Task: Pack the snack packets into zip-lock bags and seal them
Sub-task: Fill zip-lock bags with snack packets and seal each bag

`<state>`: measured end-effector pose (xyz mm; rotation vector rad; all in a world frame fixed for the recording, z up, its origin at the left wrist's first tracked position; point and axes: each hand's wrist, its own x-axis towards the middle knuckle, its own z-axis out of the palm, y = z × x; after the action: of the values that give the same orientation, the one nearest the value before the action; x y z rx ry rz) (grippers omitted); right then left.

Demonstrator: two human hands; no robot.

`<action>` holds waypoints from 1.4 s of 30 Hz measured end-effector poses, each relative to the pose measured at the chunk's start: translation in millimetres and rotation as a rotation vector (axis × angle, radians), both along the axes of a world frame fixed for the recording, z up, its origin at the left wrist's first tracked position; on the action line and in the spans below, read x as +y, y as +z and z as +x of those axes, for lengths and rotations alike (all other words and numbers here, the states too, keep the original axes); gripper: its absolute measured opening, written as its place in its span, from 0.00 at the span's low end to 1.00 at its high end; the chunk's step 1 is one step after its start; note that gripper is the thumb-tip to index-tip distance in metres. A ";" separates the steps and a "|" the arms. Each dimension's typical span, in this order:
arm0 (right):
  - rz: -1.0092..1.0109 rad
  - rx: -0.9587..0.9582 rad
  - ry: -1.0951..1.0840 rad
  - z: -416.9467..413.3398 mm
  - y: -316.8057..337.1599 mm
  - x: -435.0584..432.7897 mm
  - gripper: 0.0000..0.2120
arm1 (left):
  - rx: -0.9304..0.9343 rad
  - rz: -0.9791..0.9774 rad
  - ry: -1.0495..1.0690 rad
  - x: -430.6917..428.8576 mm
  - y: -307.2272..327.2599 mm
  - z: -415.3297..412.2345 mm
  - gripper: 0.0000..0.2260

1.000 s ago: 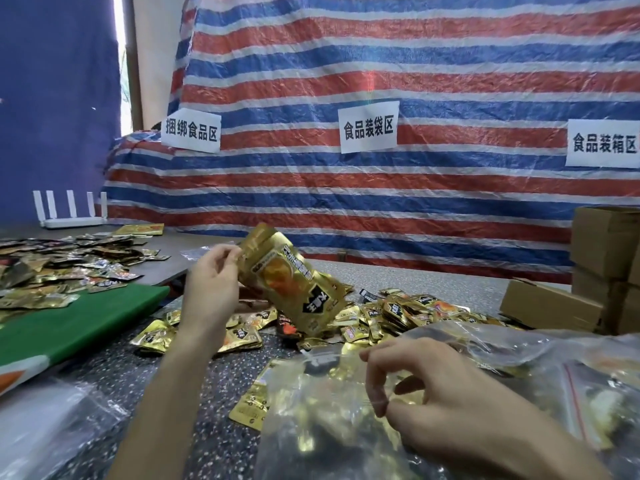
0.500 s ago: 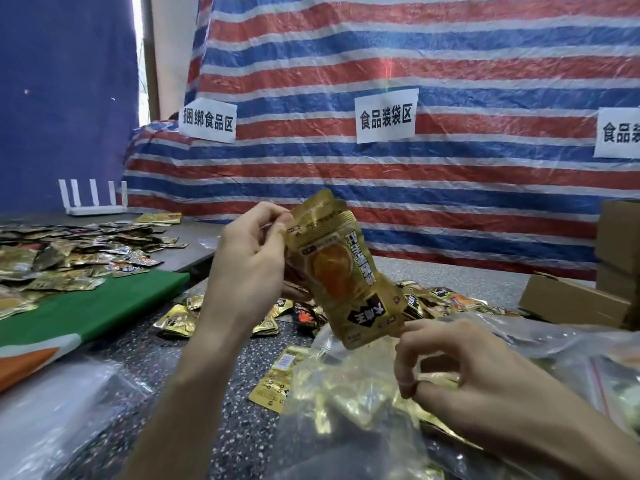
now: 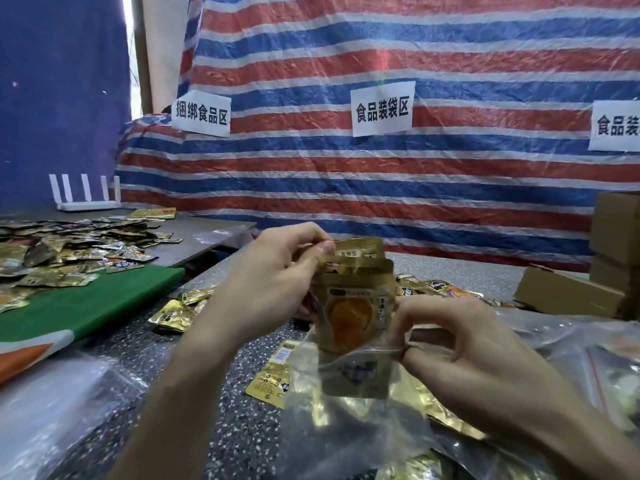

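on speckled counter [image 3: 214, 341], gold packets [image 3: 173, 315]; striped tarp [image 3: 381, 188] behind

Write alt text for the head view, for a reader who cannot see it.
The left hand holds a stack of gold packets partly inside a clear zip-lock bag, whose rim the right hand pinches. More packets lie on the speckled table, before a striped tarp.

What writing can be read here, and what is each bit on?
"捆绑食品区": left paper sign on the striped tarp.
"食品装袋区": middle paper sign.
"食品装", cut off by the frame edge: right paper sign.
Print on the gold snack packets at the mouth of the zip-lock bag: too blurred to read.
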<state>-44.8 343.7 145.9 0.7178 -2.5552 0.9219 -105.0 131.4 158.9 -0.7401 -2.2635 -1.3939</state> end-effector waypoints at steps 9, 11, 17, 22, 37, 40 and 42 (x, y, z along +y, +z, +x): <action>-0.244 0.155 0.022 4.8 3.3 -0.7 0.12 | -0.064 -0.389 -0.166 -0.7 1.2 5.7 0.09; -0.157 0.141 -0.014 5.1 3.0 -0.3 0.13 | -0.061 -0.449 -0.151 -5.3 3.5 9.9 0.13; -0.082 0.090 -0.028 5.4 4.1 2.8 0.17 | -0.019 -0.321 -0.202 -35.1 7.4 8.7 0.25; 0.040 -0.023 0.012 9.2 8.3 10.8 0.16 | -0.093 -0.064 -0.188 -39.9 -9.9 -29.7 0.14; 0.069 0.004 0.101 -7.2 -3.3 16.8 0.12 | -0.345 -0.709 0.326 68.9 -172.0 -195.8 0.31; 0.070 0.048 0.097 -9.1 -4.9 19.0 0.13 | -0.318 -0.810 0.389 76.1 -173.7 -201.0 0.27; 0.076 0.033 0.099 -8.8 -4.3 19.8 0.11 | -0.323 -0.780 0.408 75.9 -176.1 -202.0 0.25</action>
<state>-53.6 363.5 141.5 0.8810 -2.5570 0.8395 -307.1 207.3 -17.3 -0.2171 -3.0169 -0.4384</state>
